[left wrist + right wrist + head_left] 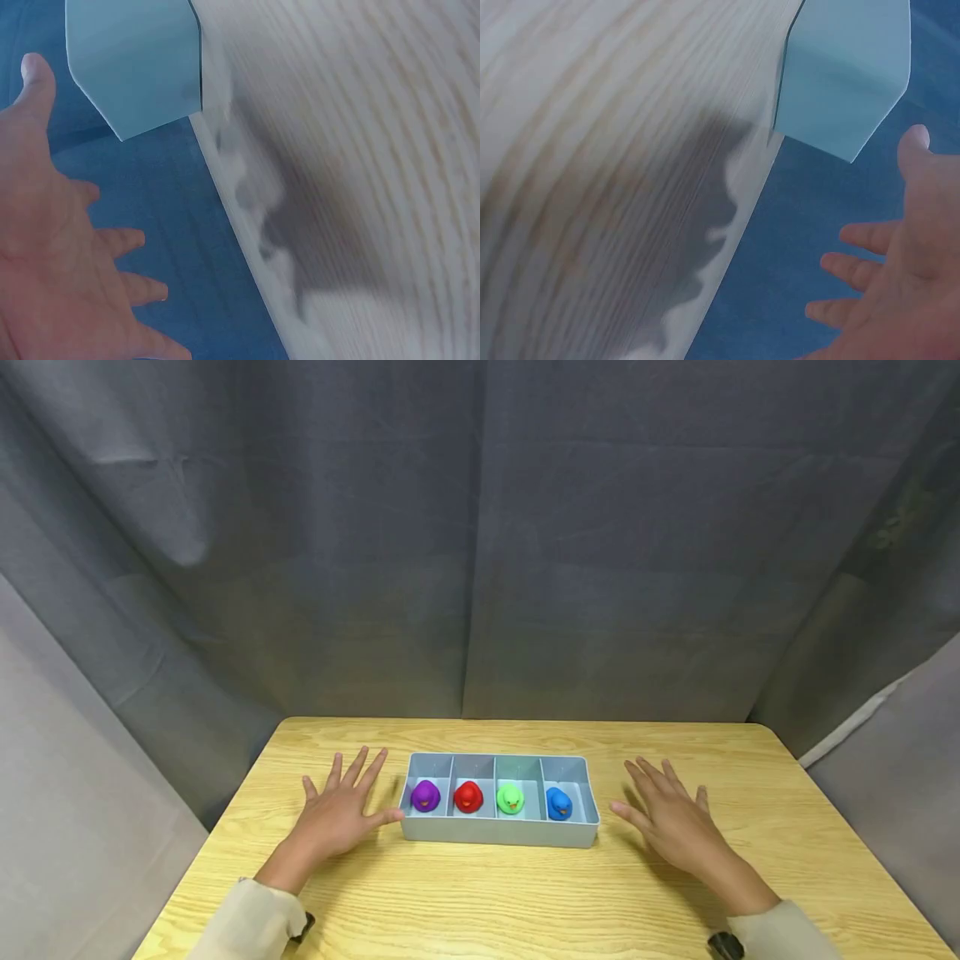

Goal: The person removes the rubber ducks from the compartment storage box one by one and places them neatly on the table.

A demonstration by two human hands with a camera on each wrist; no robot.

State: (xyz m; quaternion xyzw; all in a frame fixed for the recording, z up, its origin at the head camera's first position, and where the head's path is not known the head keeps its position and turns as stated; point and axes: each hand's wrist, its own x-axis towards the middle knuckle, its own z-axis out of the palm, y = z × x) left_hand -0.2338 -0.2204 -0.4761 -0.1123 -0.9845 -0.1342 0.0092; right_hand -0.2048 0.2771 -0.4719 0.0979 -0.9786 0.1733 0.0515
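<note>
A pale blue-grey divided box stands on the table, one rubber duck in each compartment. From left to right they are a purple duck, a red duck, a green duck and a blue duck. My left hand is spread beside the box's left end, its thumb tip close to the corner. Off the right end, my right hand hovers with fingers spread and nothing in it. Both wrist views show the box's end wall above a palm free of objects.
The wooden table has a light grain, and its far edge meets a grey curtain. Pale cloth panels hang at both sides. Shadows of the hands fall on the tabletop.
</note>
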